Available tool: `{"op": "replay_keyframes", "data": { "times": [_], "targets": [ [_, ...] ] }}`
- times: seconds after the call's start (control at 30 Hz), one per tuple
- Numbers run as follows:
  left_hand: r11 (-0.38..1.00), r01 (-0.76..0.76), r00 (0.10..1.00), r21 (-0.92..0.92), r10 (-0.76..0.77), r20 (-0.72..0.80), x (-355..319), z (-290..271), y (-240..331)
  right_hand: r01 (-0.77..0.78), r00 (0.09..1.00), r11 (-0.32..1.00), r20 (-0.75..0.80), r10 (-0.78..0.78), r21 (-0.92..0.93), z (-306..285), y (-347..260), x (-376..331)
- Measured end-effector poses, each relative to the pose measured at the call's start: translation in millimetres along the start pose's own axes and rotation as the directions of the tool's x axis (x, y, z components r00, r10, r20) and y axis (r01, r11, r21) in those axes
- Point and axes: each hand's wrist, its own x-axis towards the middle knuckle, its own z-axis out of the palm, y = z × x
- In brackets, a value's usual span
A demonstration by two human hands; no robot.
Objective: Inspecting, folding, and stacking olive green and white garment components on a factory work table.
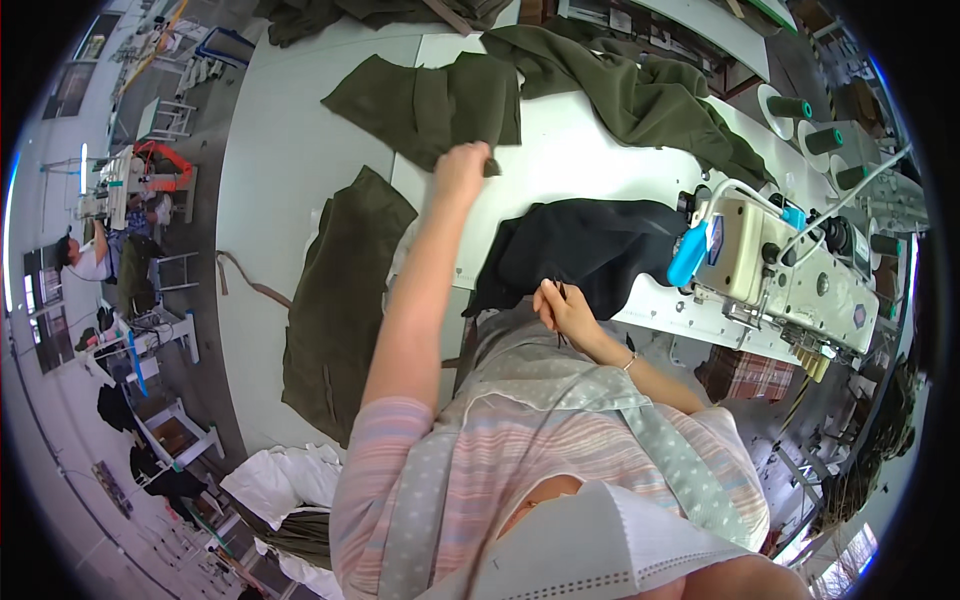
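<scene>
My left hand (463, 172) reaches far across the table, its fingers closed on the near edge of an olive-green cut fabric piece (440, 100). That piece lies flat with a seam or fold down its middle. Close to my body, my right hand (572, 315) is closed round a thin dark tool (561, 291), too small to name surely. Just beyond that hand a black fabric piece (590, 240) lies bunched at the table edge, beside the sewing machine. A second olive piece (345, 300) lies to the left of my left forearm.
A cream sewing machine (790, 265) with a blue part stands at right, thread cones (790, 108) behind it. More olive fabric (630, 90) is heaped at the far side of the white table (280, 130). A strap (255, 283) lies at left. Another person (90, 255) works far left.
</scene>
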Motion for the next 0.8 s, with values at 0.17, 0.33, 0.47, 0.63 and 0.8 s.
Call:
{"op": "replay_keyframes", "data": {
  "times": [0.17,0.33,0.47,0.63,0.8],
  "targets": [
    [0.947,-0.305,0.750,-0.100,0.174,-0.638,-81,-197,-19,0.189,0.980,0.977,-0.089,-0.181,0.101,-7,-42,-7],
    [0.926,-0.118,0.760,0.359,0.317,-0.568,-296,-336,-15,0.487,0.873,0.865,-0.056,-0.484,0.122,16,-89,-8],
    [0.888,0.285,0.828,0.360,-0.040,-0.559,-452,-307,-9,0.382,0.879,0.913,0.249,-0.407,0.142,60,-90,8],
    [0.789,0.587,0.714,0.182,-0.399,-0.575,-568,-217,-9,0.153,0.906,0.985,0.411,-0.105,-0.085,110,-39,33],
    [0.802,0.594,0.772,0.057,-0.550,-0.318,-504,-83,-34,0.119,0.844,0.912,0.524,0.115,-0.392,141,-8,39]
  ]
}}
